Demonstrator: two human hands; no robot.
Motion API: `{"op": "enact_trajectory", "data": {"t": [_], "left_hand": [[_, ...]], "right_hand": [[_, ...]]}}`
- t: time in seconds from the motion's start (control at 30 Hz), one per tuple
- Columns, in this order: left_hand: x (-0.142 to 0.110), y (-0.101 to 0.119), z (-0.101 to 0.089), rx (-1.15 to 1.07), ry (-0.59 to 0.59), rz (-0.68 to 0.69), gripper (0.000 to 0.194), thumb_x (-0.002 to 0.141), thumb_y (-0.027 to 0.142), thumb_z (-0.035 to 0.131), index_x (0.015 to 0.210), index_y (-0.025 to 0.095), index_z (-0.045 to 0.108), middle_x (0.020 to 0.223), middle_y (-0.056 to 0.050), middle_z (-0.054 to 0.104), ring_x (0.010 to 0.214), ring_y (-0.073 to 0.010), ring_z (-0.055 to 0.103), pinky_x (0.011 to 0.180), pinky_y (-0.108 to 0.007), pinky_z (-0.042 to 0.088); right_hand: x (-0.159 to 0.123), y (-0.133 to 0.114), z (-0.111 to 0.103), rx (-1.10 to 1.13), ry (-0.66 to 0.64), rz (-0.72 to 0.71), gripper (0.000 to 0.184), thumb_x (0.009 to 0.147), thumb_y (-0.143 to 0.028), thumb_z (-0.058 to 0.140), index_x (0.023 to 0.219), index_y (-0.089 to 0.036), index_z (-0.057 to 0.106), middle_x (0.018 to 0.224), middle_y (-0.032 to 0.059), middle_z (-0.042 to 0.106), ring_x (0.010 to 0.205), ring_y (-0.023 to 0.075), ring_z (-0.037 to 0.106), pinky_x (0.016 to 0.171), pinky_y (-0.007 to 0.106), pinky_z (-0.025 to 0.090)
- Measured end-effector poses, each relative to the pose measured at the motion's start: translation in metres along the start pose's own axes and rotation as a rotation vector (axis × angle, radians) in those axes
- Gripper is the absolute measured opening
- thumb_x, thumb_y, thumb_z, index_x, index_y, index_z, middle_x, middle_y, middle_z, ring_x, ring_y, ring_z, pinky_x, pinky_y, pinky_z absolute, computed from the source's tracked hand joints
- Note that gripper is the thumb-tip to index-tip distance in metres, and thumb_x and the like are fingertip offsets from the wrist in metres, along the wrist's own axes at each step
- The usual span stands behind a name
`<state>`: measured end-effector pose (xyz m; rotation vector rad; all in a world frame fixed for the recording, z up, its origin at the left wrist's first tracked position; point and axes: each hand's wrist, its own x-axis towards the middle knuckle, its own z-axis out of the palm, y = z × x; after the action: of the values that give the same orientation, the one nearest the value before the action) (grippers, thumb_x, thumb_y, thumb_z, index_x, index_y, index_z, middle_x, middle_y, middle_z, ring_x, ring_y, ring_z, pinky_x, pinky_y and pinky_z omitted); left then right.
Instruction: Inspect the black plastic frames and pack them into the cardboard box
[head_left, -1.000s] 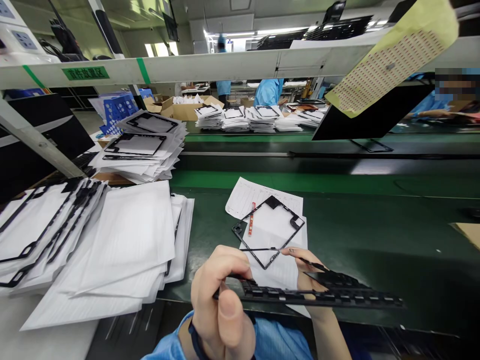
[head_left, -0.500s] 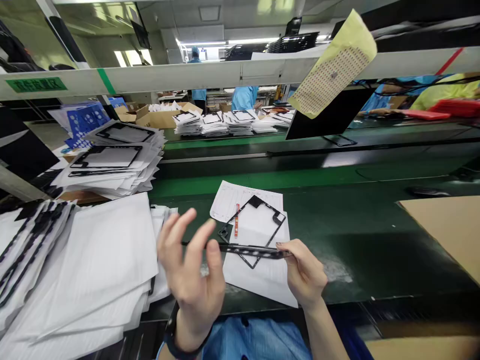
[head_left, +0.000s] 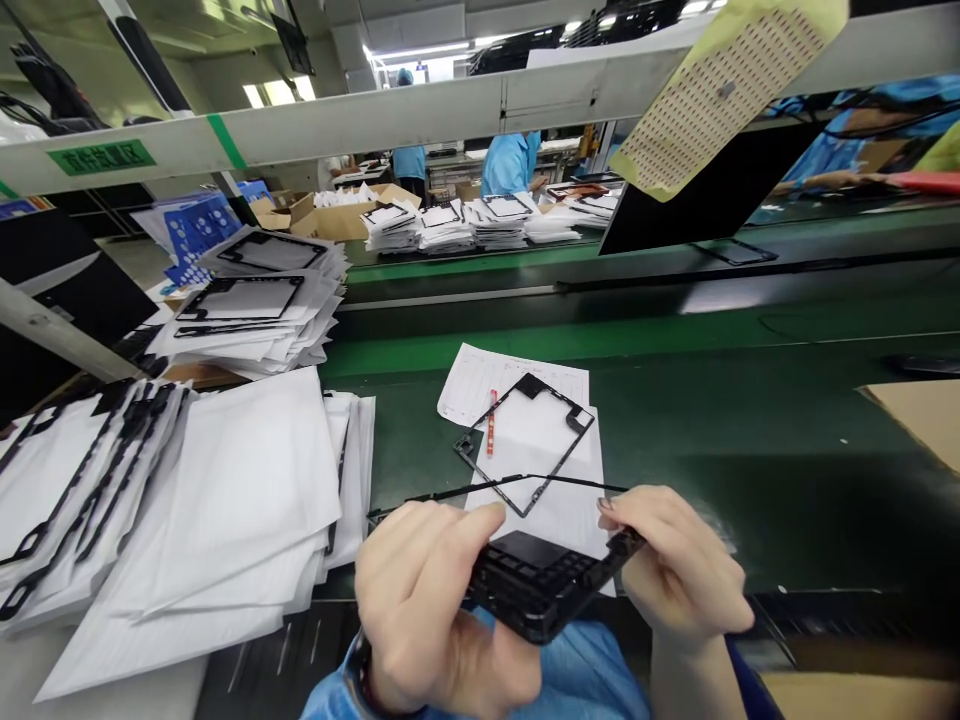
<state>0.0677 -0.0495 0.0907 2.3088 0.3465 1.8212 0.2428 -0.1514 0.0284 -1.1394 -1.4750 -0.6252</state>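
Observation:
Between my two hands, close to my body, is a thin black plastic frame [head_left: 536, 585], tilted so that a wide corner points at me. My left hand [head_left: 442, 610] is closed on its left side, thumb on top and fingers partly hidden. With thumb and fingertips, my right hand [head_left: 679, 560] pinches the right edge. Beyond them a second black frame [head_left: 551, 470] lies on white sheets [head_left: 577, 530] on the dark green work surface [head_left: 675, 430]. A red pen-like stick [head_left: 491, 425] rests on the paper inside that frame's outline.
Stacks of white sleeves [head_left: 255, 480] with black frames stand at my left, another pile [head_left: 255, 300] behind them. A cardboard sheet [head_left: 919, 420] lies right. A white rail [head_left: 322, 120] crosses above, with a yellow sheet [head_left: 727, 100] hanging. People in blue work across the line.
My left hand, open and raised before, has closed on the black frame's left side. The frame has tipped from nearly edge-on and come lower and nearer. The view has shifted slightly.

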Motion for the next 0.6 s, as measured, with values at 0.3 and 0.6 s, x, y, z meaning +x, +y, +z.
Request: {"op": "enact_trajectory", "data": {"t": [0.3, 0.6], "left_hand": [[0.009, 0.021, 0.014, 0.005, 0.196, -0.176, 0.047, 0.088, 0.063, 0.053, 0.083, 0.017, 0.065, 0.052, 0.001, 0.055, 0.049, -0.0156, 0.056, 0.049, -0.029, 0.041], [0.016, 0.017, 0.01, 0.106, 0.154, -0.144, 0.041, 0.086, 0.056, 0.058, 0.079, 0.016, 0.067, 0.052, -0.001, 0.059, 0.044, -0.0143, 0.054, 0.044, -0.027, 0.043]], "right_hand": [[-0.003, 0.002, -0.001, 0.001, 0.001, 0.0, 0.057, 0.075, 0.015, 0.052, 0.124, -0.012, 0.066, 0.087, 0.0086, 0.067, 0.075, 0.0198, 0.061, 0.059, 0.034, 0.051], [-0.001, -0.001, 0.0, 0.014, -0.024, -0.013, 0.05, 0.076, 0.016, 0.051, 0.117, -0.009, 0.067, 0.087, 0.0099, 0.066, 0.078, 0.02, 0.06, 0.06, 0.034, 0.05]]}}
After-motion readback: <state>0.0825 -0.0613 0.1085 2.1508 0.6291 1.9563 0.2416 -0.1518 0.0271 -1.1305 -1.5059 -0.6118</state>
